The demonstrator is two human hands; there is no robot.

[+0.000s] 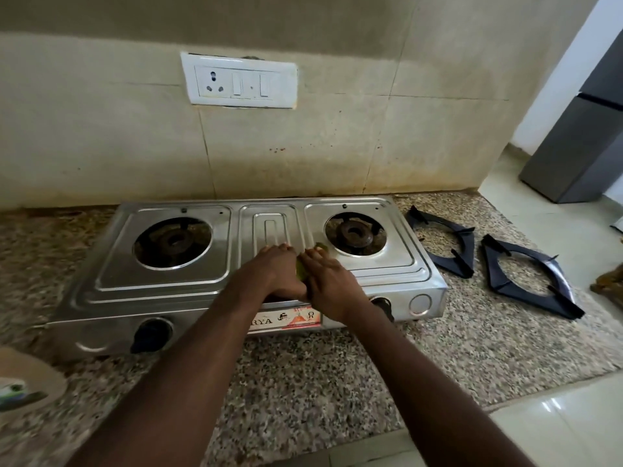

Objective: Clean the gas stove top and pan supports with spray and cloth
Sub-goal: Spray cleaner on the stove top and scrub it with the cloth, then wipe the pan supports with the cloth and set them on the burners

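A steel two-burner gas stove (161, 281) sits on a speckled granite counter. Its left burner (172, 242) and right burner (354, 233) are bare. Both hands press side by side on the stove's middle front strip. My left hand (274, 273) lies flat. My right hand (328, 281) lies beside it. A small yellow-green cloth or scrub pad (301, 269) peeks out between and under them; which hand grips it is unclear. Two dark pan supports (445, 242) (529, 276) lie flat on the counter right of the stove.
A white socket-and-switch plate (239, 80) is on the stained tiled wall behind. A blurred round tan object (27, 382) sits at the counter's left front. A grey appliance (580, 143) stands at far right. A brown item (612, 284) shows at the right edge.
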